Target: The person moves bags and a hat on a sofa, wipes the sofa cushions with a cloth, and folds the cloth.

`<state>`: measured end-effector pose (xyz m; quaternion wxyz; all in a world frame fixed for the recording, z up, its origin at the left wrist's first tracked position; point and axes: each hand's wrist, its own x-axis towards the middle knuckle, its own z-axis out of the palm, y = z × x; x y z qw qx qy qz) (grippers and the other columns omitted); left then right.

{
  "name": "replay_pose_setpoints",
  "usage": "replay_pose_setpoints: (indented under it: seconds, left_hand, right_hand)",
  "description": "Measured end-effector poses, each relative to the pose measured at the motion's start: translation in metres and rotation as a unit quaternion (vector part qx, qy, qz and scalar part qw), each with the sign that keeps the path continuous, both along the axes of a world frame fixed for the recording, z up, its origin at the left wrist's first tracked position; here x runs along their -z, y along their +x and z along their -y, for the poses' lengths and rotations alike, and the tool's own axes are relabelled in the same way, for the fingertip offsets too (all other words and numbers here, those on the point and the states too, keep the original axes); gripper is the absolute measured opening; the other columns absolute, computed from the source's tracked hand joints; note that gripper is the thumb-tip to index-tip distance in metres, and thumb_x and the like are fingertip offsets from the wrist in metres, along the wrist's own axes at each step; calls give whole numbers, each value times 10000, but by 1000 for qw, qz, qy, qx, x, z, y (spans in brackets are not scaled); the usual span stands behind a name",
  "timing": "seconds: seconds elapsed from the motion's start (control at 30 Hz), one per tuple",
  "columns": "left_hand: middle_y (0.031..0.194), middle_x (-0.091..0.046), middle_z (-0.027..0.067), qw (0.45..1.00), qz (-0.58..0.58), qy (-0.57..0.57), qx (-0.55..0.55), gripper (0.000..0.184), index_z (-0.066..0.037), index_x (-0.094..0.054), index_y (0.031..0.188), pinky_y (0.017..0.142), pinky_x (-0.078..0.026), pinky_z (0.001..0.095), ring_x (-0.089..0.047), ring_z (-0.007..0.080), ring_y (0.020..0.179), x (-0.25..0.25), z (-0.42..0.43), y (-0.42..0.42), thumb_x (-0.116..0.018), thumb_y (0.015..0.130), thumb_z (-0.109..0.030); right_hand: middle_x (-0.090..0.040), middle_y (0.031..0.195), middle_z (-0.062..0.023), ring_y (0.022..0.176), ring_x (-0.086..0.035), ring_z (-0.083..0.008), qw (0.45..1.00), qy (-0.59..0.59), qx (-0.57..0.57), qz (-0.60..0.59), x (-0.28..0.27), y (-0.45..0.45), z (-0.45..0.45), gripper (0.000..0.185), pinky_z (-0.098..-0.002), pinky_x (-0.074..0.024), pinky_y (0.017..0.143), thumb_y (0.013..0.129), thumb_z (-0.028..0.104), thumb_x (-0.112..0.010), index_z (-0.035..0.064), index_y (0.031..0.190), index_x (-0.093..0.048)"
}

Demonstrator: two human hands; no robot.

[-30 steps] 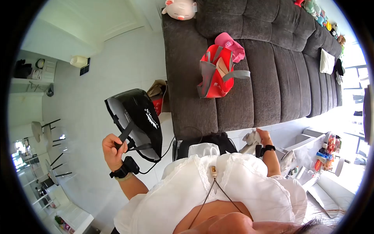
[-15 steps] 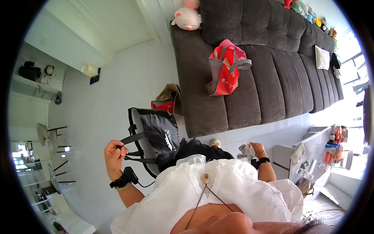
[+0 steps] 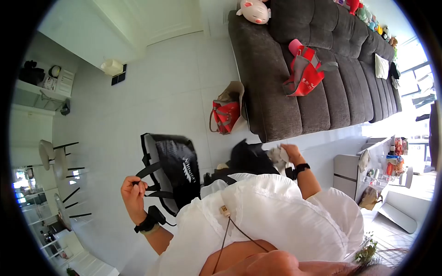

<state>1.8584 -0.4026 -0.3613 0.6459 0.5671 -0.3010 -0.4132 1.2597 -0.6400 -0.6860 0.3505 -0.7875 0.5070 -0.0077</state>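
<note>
My left hand [image 3: 133, 189] is closed round a dark strap handle of a large black bag [image 3: 177, 161]. The bag hangs at my left side, with white lettering on its face and a grey lining showing at its mouth. A crumpled pale grey cloth [image 3: 278, 157] is gripped in my right hand [image 3: 292, 152], out in front of my right side. Both wrists carry black bands. My dark skirt [image 3: 251, 156] shows between the hands, below my white top.
Beside the end of a dark grey sofa [image 3: 271, 106], a red and brown bag [image 3: 226, 115] stands on the pale tiled floor [image 3: 170, 92]. Another red bag [image 3: 306, 73] rests on the seat. A cluttered side table [image 3: 354, 168] is at right; chairs [image 3: 60, 158] are at far left.
My view has shifted, so the sofa and the red bags sit further right. The black bag has swung slightly left and down. Each hand keeps its hold; the right one is higher in view.
</note>
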Motion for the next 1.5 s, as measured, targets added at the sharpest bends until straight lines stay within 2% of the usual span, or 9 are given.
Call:
replay_pose_setpoints:
  seconds: [0.07, 0.13, 0.27, 0.4, 0.53, 0.6, 0.83, 1.17, 1.5]
  left_hand:
    - [646, -493, 6, 999, 18, 49, 5, 128, 22, -577, 960, 683, -439, 272, -412, 79, 546, 6, 19, 24, -546, 861, -52]
    - [657, -505, 13, 997, 23, 73, 16, 131, 24, -588, 959, 670, -432, 258, -421, 81, 550, 12, 40, 49, -544, 849, -32]
    - [684, -537, 34, 996, 11, 73, 50, 141, 28, -603, 959, 609, -401, 220, -446, 85, 570, 27, 87, 104, -554, 835, -16]
    - [686, -539, 34, 991, 53, 113, 48, 136, 27, -604, 962, 601, -399, 226, -451, 85, 574, 26, 147, 181, -548, 849, -23]
    - [693, -544, 34, 989, 93, 108, 42, 131, 27, -606, 962, 597, -399, 228, -457, 84, 577, 12, 206, 257, -538, 861, -23]
    - [699, -547, 34, 987, 102, 121, 42, 129, 28, -604, 967, 605, -406, 234, -472, 94, 589, 6, 229, 296, -547, 868, -32]
    - [723, -558, 38, 982, 93, 109, 119, 147, 36, -607, 987, 621, -406, 234, -499, 101, 639, 35, 359, 393, -566, 877, -53]
    - [714, -550, 20, 944, 63, 77, 316, 128, 21, -619, 974, 589, -389, 216, -468, 83, 597, 29, 640, 478, -598, 886, -69]
    - [705, -586, 39, 867, 55, 77, 489, 109, 16, -630, 959, 541, -361, 194, -471, 70, 569, 40, 835, 358, -593, 872, -40]
  right_hand:
    - [-659, 907, -64, 804, -637, -173, 906, 187, 267, 271, -2, 52, 42, 221, -323, -531, 716, 905, 233, -622, 20, 957, -653]
    - [-660, 917, -44, 810, -633, -157, 782, 327, 364, 387, -140, 152, 78, 208, -318, -531, 744, 915, 220, -610, 40, 1010, -649]
    - [-623, 1102, -80, 1011, -605, -192, 696, 261, 268, 613, -256, 225, 145, 288, -326, -492, 912, 965, 205, -507, 19, 1170, -585]
    - [-411, 1418, -194, 1257, -457, -364, 526, 179, 121, 823, -220, 255, 225, 720, -522, -387, 1045, 913, 599, -439, 87, 1413, -368]
    - [-431, 1398, -209, 1187, -503, -391, 457, 241, 88, 852, -203, 385, 269, 633, -545, -416, 1005, 917, 462, -551, 99, 1405, -374]
    - [-545, 1287, -184, 1071, -588, -316, 549, 244, 216, 770, -184, 410, 292, 538, -493, -487, 934, 939, 350, -560, 45, 1359, -415]
    - [-622, 1125, -133, 1018, -613, -306, 495, 215, 536, 649, -143, 420, 324, 372, -465, -498, 907, 929, 177, -571, 55, 1272, -496]
    - [-584, 1193, -122, 1081, -570, -341, 273, 79, 735, 615, -87, 474, 229, 372, -531, -462, 926, 889, 167, -568, 99, 1253, -527]
    - [-617, 1135, -124, 1042, -590, -328, 117, -12, 777, 618, -53, 510, 208, 373, -497, -477, 925, 882, 303, -623, 97, 1184, -550]
